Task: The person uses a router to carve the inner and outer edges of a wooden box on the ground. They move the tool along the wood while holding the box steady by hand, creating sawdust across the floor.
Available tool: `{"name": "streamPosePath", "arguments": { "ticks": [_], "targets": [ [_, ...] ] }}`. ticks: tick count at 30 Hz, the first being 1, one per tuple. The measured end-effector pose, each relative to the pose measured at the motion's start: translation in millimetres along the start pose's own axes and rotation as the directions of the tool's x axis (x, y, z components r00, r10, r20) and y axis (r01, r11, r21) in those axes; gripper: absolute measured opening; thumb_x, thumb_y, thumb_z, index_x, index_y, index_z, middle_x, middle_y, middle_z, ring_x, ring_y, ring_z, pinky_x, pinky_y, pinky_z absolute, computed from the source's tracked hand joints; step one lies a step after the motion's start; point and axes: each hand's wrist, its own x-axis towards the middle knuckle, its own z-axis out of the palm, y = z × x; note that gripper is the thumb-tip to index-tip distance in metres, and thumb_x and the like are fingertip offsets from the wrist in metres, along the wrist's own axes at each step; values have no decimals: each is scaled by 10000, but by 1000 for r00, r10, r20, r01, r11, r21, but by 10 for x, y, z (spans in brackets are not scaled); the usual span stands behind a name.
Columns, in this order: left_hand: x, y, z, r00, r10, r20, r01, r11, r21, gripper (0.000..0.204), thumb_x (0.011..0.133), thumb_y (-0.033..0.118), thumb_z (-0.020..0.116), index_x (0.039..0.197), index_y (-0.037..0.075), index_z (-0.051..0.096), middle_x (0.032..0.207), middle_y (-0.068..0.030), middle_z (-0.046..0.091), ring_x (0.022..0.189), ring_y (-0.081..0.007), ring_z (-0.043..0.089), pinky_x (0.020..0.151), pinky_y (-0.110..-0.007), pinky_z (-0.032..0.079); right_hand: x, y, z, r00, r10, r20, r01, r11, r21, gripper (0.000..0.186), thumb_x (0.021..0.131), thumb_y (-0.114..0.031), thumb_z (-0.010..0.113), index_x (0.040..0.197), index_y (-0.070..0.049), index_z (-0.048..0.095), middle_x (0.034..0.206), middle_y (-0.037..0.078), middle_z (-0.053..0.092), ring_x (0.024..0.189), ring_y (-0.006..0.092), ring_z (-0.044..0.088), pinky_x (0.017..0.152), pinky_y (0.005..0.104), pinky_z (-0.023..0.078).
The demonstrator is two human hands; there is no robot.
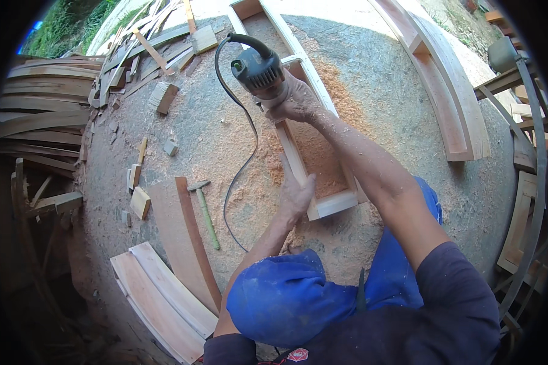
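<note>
A long wooden frame (337,204) lies on the ground before me, its near end close to my knees. My right hand (298,102) is closed round the lower body of a dark handheld router (259,72), which sits on the frame's rails near its middle crosspiece. A black cord curves from the router's top down past my left arm. Nearer to me, my left hand (296,193) grips the frame's left rail, with the thumb on the inner side and the fingers along the outer side. The router's bit is hidden.
Sawdust (341,91) covers the ground around the frame. To the left lie a hammer (206,213) with a green handle, a board (179,234), a grooved wooden piece (158,298) and several offcuts. Stacked curved planks (42,97) stand far left; a long wooden channel (438,79) lies right.
</note>
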Motion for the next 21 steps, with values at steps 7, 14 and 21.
{"name": "streamPosePath", "arguments": {
  "ticks": [7, 14, 21],
  "targets": [
    [17, -37, 56, 999, 44, 4, -44, 999, -3, 1044, 973, 266, 655, 1645, -62, -73, 1614, -356, 354, 1449, -423, 476, 1207, -404, 376, 341, 318, 28, 999, -43, -13, 40, 986, -162, 913, 645, -326, 908, 1417, -126, 465, 1286, 95, 608, 1233, 262, 614, 1091, 328, 470],
    [39, -167, 70, 998, 63, 13, -62, 998, -16, 1023, 988, 291, 644, 1644, -70, -53, 1595, -354, 384, 1428, -426, 500, 1189, -411, 395, 471, 299, 30, 1000, -9, -4, 8, 969, -248, 949, 629, -354, 922, 1417, -105, 457, 1288, 107, 609, 1231, 280, 616, 1081, 342, 476],
    [43, -103, 171, 992, 82, -92, -85, 996, -35, 923, 1004, 343, 657, 1644, -54, 123, 1541, -340, 461, 1376, -414, 555, 1160, -422, 425, 23, 267, -172, 981, 44, -187, -4, 977, 214, 844, 656, -212, 947, 1374, -111, 516, 1259, 80, 631, 1188, 241, 629, 1060, 365, 491]
  ]
}}
